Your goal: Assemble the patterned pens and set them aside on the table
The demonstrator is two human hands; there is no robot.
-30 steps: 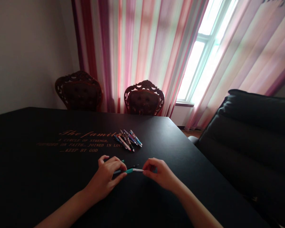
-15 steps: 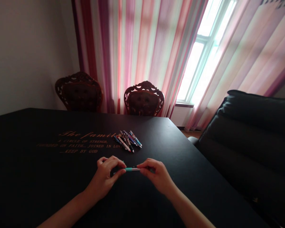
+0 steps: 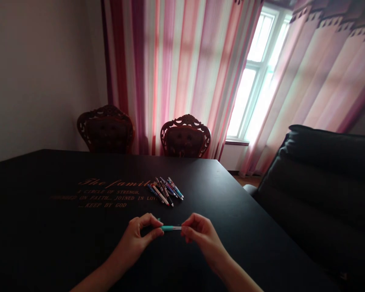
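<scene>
Between my two hands a teal pen lies level, just above the black table. My left hand pinches its teal barrel between thumb and fingers. At the other side my right hand has thumb and forefinger closed on the thin pale end; the very tip is hidden by those fingers. Beyond my hands lies a loose pile of several pens, in white, black, blue and patterned barrels, most pointing toward me.
Gold lettering marks the tabletop at left. Two carved dark chairs stand at the far edge, before striped curtains. A black padded recliner is to the right of the table, near a bright window.
My view has tilted up slightly, so everything sits lower. The right fingers have curled in more around the pen's pale end; the left hand keeps its pinch.
</scene>
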